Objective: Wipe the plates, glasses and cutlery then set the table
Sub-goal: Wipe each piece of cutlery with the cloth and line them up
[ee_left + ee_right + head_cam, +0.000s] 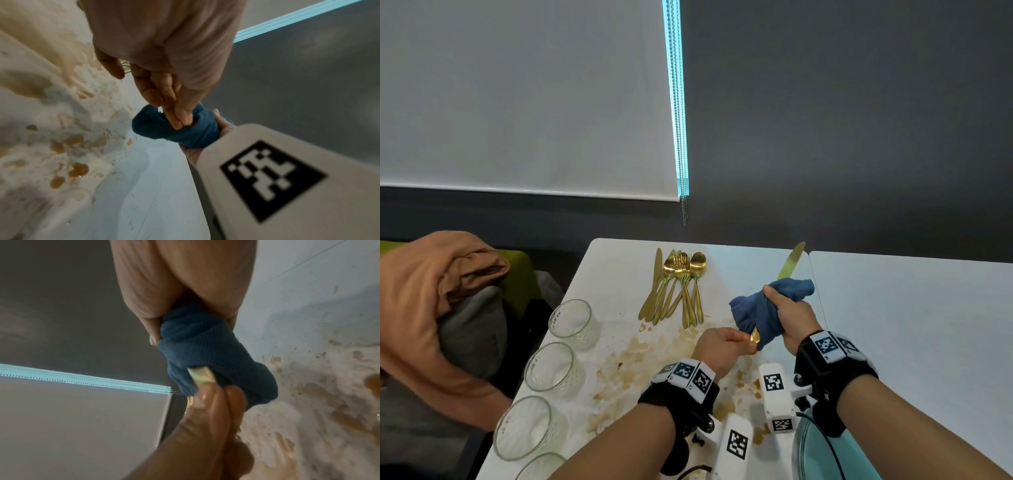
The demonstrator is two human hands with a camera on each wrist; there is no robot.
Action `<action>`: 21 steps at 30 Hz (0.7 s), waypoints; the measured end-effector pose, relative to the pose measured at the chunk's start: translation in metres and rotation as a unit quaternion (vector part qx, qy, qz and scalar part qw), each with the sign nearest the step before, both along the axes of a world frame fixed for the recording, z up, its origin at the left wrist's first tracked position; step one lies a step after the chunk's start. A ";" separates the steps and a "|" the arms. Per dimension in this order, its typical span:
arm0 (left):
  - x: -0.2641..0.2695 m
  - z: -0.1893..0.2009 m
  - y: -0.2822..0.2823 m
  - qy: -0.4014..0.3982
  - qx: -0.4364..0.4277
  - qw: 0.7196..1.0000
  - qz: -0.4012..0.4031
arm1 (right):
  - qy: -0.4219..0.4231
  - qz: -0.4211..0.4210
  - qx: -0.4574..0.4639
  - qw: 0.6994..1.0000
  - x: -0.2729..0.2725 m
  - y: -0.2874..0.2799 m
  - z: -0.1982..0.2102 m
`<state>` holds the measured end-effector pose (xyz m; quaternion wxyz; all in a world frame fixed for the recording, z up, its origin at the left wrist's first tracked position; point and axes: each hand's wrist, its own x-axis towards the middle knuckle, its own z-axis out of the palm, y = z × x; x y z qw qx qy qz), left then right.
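Note:
A gold knife (792, 261) is held up over the white table (893, 308), its blade pointing away from me. My left hand (726, 344) pinches the knife's handle end (202, 375). My right hand (789, 313) grips a blue cloth (760, 310) wrapped round the knife's middle, so that part of the knife is hidden. The blue cloth (174, 129) and my left hand's fingers (176, 113) meet in the left wrist view. A pile of gold cutlery (678, 287) lies on the table beyond my left hand.
Several empty glasses (570, 323) stand in a row along the table's left edge. Brown spill stains (633, 363) cover the table near my left wrist. A clear plate rim (818, 448) shows at the bottom right. Orange and grey clothing (438, 305) is heaped at the left.

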<state>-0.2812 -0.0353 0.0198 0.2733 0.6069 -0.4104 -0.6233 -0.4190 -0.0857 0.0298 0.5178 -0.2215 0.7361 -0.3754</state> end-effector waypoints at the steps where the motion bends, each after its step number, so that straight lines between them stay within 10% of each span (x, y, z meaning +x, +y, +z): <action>1: -0.002 0.000 -0.002 -0.004 -0.005 1.000 0.013 | -0.015 0.018 -0.008 1.000 0.004 0.001 0.003; 14: 0.014 0.018 -0.034 -0.159 -0.079 0.982 -0.071 | 0.159 0.257 0.017 0.953 0.001 0.018 0.004; 21: 0.008 0.033 -0.067 -0.081 -0.004 0.997 0.014 | 0.154 0.321 0.021 0.934 0.012 0.010 0.010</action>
